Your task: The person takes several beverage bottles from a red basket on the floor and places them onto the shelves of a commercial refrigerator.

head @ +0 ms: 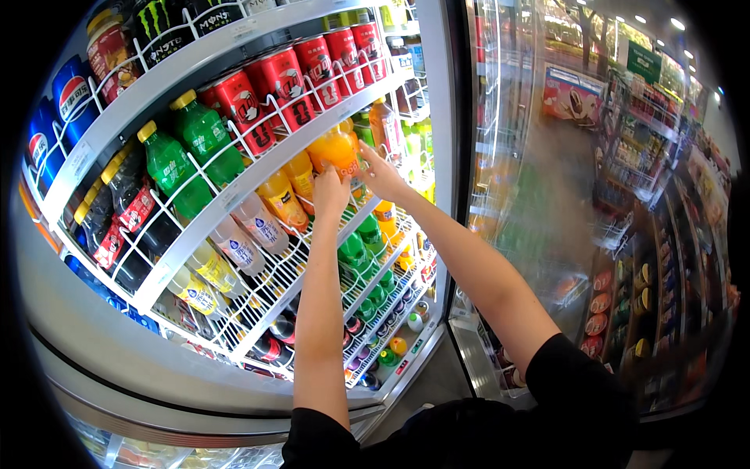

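Observation:
An orange drink bottle is between my two hands at a middle shelf of a lit drinks cooler. My left hand grips it from the lower left, and my right hand has its fingers along its right side. Part of the bottle is hidden behind my fingers and the shelf rail. To the left on this shelf level stand orange drink bottles and clear bottles with white labels. Red cans stand in a row on the shelf above.
White wire dividers and shelf front rails cross the space around my hands. Green bottles and cola bottles fill the left. The glass door stands at my right, with store shelving beyond.

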